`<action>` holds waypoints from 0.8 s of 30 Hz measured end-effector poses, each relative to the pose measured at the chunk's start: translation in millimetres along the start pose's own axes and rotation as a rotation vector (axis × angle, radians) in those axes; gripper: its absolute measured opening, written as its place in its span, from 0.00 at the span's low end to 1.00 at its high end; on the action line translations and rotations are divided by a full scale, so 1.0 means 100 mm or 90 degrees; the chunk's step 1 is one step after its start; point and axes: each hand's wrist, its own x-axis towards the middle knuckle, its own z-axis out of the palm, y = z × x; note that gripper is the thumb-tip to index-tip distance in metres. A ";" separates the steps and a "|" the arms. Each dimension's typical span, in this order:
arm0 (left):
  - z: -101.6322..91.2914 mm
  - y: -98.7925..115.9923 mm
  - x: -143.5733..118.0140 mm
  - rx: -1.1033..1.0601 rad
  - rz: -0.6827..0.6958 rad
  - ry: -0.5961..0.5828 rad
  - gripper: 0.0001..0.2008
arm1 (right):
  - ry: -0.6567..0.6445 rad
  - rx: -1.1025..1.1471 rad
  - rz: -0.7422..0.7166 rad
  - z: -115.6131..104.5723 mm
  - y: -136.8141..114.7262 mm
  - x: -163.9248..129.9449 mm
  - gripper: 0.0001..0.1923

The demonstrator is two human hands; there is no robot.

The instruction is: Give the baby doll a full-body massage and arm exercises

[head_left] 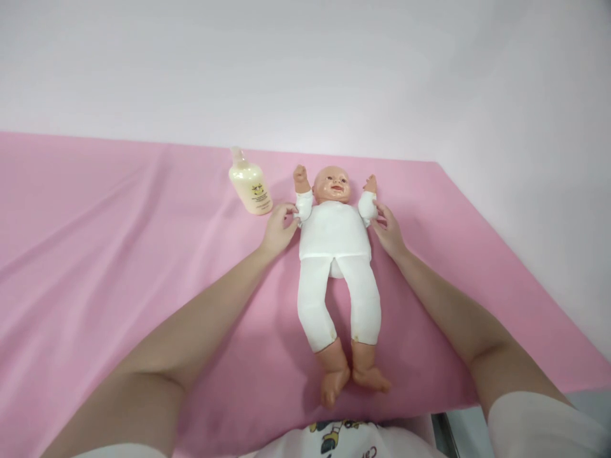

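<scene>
A baby doll (335,230) with a white cloth body lies on its back, head away from me, arms raised beside its head and bare feet towards me. My left hand (281,228) is closed at the elbow of the doll's arm on the left, fingers and thumb on the white upper arm. On the other side, my right hand (389,230) grips the doll's other arm near the elbow in the same way. The fingertips of both hands are partly hidden against the doll. Just beyond my left hand stands a cream-coloured pump bottle (251,188), leaning in view.
A pink cloth (119,267) with some creases covers the table under the doll. Its far edge meets a white wall (305,70), and its right edge slants towards me. A metal table leg or frame (446,435) shows at the bottom right, beside my printed white shirt.
</scene>
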 end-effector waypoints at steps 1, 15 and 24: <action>0.00 0.00 0.00 -0.003 -0.007 -0.004 0.09 | -0.004 0.000 0.003 0.00 0.00 0.00 0.29; 0.03 -0.09 0.00 -0.063 -0.152 -0.064 0.22 | -0.071 0.030 0.085 -0.03 0.14 0.04 0.38; 0.01 -0.05 0.01 -0.069 -0.118 -0.100 0.31 | -0.068 0.057 0.083 -0.01 0.17 0.03 0.40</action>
